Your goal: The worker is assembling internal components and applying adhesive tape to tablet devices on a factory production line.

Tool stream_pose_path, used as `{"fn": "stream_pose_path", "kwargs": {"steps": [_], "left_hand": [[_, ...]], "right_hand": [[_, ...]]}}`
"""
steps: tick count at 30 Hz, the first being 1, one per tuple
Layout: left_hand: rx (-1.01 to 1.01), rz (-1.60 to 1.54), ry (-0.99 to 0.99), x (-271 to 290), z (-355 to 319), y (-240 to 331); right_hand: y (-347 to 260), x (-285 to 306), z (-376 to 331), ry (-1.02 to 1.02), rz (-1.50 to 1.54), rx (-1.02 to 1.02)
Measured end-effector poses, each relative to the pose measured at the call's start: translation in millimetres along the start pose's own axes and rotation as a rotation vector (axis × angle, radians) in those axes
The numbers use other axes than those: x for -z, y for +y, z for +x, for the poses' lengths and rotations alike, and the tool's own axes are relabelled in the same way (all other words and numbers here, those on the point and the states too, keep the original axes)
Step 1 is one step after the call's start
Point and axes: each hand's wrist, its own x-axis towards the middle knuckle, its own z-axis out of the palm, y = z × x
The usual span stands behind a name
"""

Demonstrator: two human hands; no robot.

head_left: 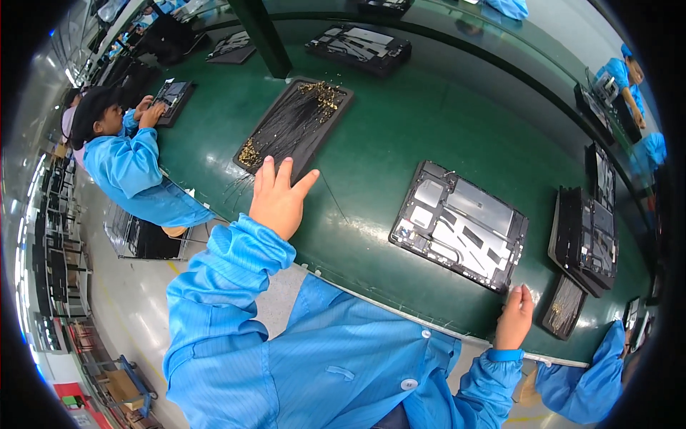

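Note:
My left hand (277,202) reaches over the near edge of a dark tray (332,123), its fingers spread and nothing visible in them. In that tray lies a heap of thin black cables (286,123) with small gold-coloured ends. One loose cable (333,194) trails on the table beside my fingers. To the right, a flat opened electronic device (461,227) with a black frame and silver-grey inner plates lies on the table. By its near right corner is my right hand (513,322), thumb and fingertips pinched together. Whatever is between them is too small to tell.
On the right of the green table (379,143) stands a stack of similar devices (587,239), beside a second cable tray (564,306). More devices (361,46) lie at the back near a green post (261,36). Co-workers in blue (136,161) sit left and right.

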Motion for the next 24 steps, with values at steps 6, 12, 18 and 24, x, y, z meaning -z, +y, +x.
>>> {"fn": "stream_pose_path", "kwargs": {"steps": [6,12,18,24], "left_hand": [[-0.27,0.019,-0.005,-30.3,19.5,-1.2],[-0.225,0.039,-0.109,-37.3,32.0,12.3],[-0.304,-0.155,0.158,21.1,37.4,73.0],[-0.314,-0.225,0.235,38.9,31.6,91.4]], "right_hand": [[-3.9,0.1,-14.9,0.125,0.154,-0.185],[-70.0,-5.0,-32.9,-0.053,0.459,-0.309],[-96.5,-39.8,-42.7,-0.749,0.462,0.103],[-115.7,-53.7,-38.1,-0.721,0.466,0.106]]}}
